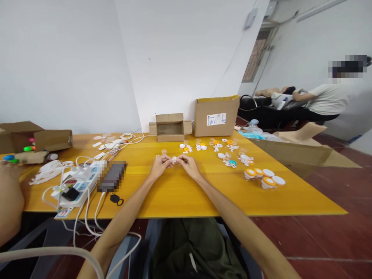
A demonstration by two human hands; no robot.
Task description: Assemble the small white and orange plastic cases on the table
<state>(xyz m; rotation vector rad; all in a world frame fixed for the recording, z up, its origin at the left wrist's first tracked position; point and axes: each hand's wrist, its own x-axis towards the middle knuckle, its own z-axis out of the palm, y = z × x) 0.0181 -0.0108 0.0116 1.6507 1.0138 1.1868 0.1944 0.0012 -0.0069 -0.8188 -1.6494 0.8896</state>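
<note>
My left hand (160, 166) and my right hand (188, 165) meet above the middle of the wooden table (180, 197). Their fingertips pinch a small white plastic piece (174, 159) with dark spots or holes, too small to make out further. Just behind my left hand stands a small clear cup (164, 152). Beyond my right hand lie small groups of parts: white discs (181, 146), orange rings (202, 144), clear cups and spotted white pieces (190, 148). One group has a green ring (232, 163). Several orange-and-white lidded containers (269, 180) sit together at the right.
An open small carton (170, 130) and a large cardboard box (216, 117) stand against the wall. Leftward lie a power strip (87, 182) with cables, a phone (112, 176) and a black key fob (115, 198). Another person's arm (10, 197) reaches in at left; a co-worker (328, 97) sits at far right.
</note>
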